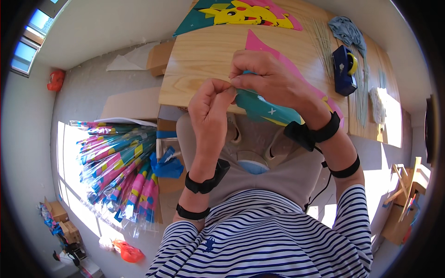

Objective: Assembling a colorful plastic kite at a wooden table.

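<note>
A thin, printed kite (pixel 268 110) in teal, pink and yellow hangs partly over the table's front edge, above my lap. My left hand (pixel 208 104) is closed in a pinch at the kite's teal corner. Against it, my right hand (pixel 265 72) pinches the same corner with thumb and forefinger, its wrist above the sheet. The fingertips of both hands nearly touch. Whatever fine part lies between them is too small to make out. Part of the kite is hidden behind my right hand and forearm.
Another kite (pixel 250 14) lies at the table's (pixel 199 60) far edge. To the right are thin rods (pixel 321 46), a blue tape dispenser (pixel 345 72) and a grey-blue cloth (pixel 346 32). Rolled kites in clear sleeves (pixel 118 169) fill the left, beside a cardboard box (pixel 130 104).
</note>
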The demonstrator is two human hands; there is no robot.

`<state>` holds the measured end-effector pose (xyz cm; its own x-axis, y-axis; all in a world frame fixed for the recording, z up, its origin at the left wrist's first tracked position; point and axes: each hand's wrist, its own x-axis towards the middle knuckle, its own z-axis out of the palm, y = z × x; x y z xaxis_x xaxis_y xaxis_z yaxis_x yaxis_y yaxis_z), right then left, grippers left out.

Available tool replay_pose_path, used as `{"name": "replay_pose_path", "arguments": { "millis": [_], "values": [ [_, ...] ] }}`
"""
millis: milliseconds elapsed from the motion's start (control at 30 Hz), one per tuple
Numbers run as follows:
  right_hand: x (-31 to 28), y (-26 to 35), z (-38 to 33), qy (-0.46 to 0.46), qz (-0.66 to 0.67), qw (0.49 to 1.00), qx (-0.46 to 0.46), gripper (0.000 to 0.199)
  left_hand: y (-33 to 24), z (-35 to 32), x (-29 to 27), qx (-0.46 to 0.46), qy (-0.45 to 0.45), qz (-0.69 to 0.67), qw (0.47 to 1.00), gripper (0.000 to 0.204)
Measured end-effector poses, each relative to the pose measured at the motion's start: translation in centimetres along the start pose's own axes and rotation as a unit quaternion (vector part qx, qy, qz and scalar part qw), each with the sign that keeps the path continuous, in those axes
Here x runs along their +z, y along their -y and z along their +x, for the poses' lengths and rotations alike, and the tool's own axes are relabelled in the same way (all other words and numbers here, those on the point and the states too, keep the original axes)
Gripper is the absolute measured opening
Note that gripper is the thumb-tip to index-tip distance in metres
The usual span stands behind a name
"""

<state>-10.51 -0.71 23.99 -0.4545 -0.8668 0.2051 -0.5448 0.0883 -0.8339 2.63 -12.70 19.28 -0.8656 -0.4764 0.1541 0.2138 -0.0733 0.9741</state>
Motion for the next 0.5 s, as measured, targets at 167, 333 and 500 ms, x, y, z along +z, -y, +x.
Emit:
{"name": "replay_pose_path", "arguments": {
  "millis": [167, 333, 500],
  "values": [
    [-0.3, 0.2, -0.6, -0.031, 0.056, 0.998, 0.023, 0.009, 0.5, 0.7, -1.2, -0.019, 0.047, -0.084, 0.995, 0.018],
    [-0.7, 2.4, -1.3, -0.016, 0.017, 0.991, -0.130, 0.005, 1.3, 2.9, -2.5, 0.054, 0.114, -0.069, 0.990, 0.033],
    [-1.7, 4.9, -2.4, -0.026, -0.024, 0.981, -0.191, 0.003, -0.8, 4.3, -1.5, 0.125, 0.233, 0.053, 0.963, 0.043]
  ]
}}
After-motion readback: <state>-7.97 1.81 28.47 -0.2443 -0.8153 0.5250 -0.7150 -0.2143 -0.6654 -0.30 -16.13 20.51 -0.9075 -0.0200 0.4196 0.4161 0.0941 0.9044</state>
